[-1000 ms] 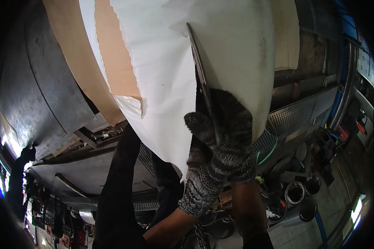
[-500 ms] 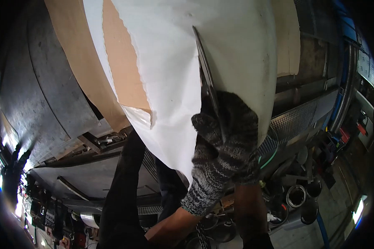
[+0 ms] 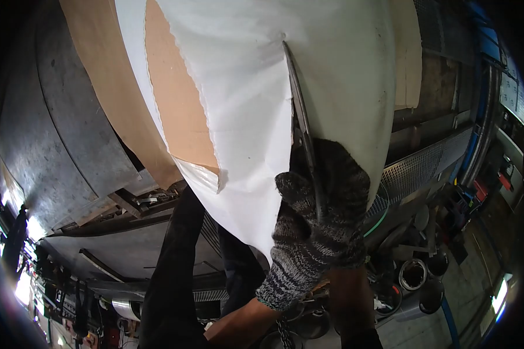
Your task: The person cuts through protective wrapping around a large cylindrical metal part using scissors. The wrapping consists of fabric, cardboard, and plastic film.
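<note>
A large white sheet (image 3: 244, 116) hangs in front of me, with a cut running up its middle. Dark long-bladed shears (image 3: 304, 119) lie in the cut, their tip near the top of it. My left hand (image 3: 300, 247), in a grey striped knitted glove, is closed at the lower part of the shears, beside the sheet's cut edge. My right hand (image 3: 343, 186), in a similar darker-looking glove, is closed around the handles. The gloves overlap, so some fingers and most of the handles are hidden.
Brown board (image 3: 93, 75) shows behind the sheet at the left, beside grey metal sheets (image 3: 52, 128). Perforated metal (image 3: 413, 174) is at the right. Round containers (image 3: 413, 274) stand on the floor at lower right, and a chain (image 3: 284, 333) hangs low.
The shears and both gloved hands have shifted slightly right and down in view. The sheet has shifted a little right too, and its cut edge still lies along the blades.
</note>
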### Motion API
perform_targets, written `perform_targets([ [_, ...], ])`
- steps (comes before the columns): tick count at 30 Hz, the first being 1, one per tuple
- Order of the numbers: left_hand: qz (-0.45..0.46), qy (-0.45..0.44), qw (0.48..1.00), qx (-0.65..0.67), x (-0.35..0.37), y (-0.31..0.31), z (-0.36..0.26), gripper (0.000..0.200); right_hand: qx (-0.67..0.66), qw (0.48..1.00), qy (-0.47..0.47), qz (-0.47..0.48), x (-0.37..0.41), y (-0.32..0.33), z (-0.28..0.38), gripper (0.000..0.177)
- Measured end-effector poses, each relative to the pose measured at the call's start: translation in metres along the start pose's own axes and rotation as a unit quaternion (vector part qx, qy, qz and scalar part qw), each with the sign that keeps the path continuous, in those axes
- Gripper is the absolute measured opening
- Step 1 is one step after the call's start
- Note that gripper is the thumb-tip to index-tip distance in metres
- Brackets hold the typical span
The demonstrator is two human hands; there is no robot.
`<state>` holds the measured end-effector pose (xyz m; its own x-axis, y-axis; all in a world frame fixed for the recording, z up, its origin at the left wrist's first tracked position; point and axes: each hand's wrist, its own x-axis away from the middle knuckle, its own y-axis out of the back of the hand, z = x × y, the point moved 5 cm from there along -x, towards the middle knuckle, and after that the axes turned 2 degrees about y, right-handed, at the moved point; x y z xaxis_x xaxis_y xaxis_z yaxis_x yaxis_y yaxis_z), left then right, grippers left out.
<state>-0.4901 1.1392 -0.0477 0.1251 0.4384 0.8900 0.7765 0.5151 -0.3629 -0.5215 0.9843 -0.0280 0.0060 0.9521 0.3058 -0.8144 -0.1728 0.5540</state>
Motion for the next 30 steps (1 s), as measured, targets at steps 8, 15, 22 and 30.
perform_targets([
  [8,0.000,0.001,1.000,-0.011,-0.004,-0.005,-0.009,0.045,0.178,0.974,0.111,0.083,-0.010,0.006,-0.001,0.051],
  [15,0.001,-0.010,1.000,-0.017,-0.008,-0.012,-0.022,0.047,0.010,0.998,-0.003,0.067,-0.023,0.007,0.008,0.051],
  [22,-0.005,-0.044,0.998,-0.043,-0.031,-0.027,-0.063,0.048,-0.217,0.969,-0.075,0.087,-0.016,0.005,-0.077,0.052],
  [30,0.115,-0.083,0.959,-0.245,-0.028,-0.045,-0.141,0.047,0.250,0.918,0.272,0.146,-0.036,0.028,0.022,0.080],
])
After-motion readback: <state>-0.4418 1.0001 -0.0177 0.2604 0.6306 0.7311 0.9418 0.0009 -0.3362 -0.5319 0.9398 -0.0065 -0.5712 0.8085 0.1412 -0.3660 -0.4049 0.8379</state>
